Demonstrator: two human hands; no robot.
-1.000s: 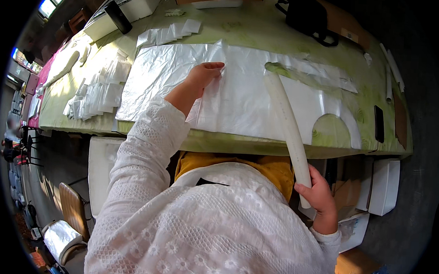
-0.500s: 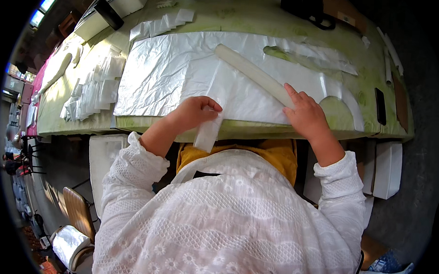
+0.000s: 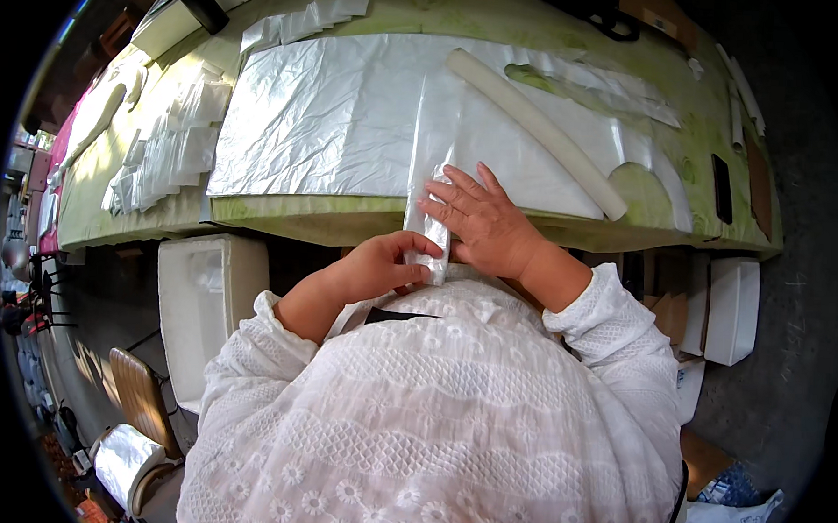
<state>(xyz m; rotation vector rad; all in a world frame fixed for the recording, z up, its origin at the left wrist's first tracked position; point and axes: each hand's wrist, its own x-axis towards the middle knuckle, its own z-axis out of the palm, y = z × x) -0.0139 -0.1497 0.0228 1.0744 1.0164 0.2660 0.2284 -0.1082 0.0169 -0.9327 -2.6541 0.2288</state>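
A long, narrow strip of clear plastic film (image 3: 434, 122) runs from the silvery plastic sheet (image 3: 294, 116) over the table's front edge toward me. My left hand (image 3: 386, 265) pinches its near end between thumb and fingers. Fingers spread, my right hand (image 3: 486, 222) lies across the strip just beyond the left hand; its thumb is partly hidden. A long cream-coloured tube (image 3: 542, 131) rests slantwise on the sheet, to the right of the strip, touched by neither hand.
Small folded plastic packets (image 3: 176, 157) lie in rows on the green tablecloth (image 3: 175, 69) at the left. A dark phone (image 3: 721, 189) lies at the right. A white foam box (image 3: 206, 318) stands below the table's front edge.
My right hand has let go of the tube and moved left onto the film strip. The tube now lies farther right. My left hand has drawn the strip's end nearer my body.
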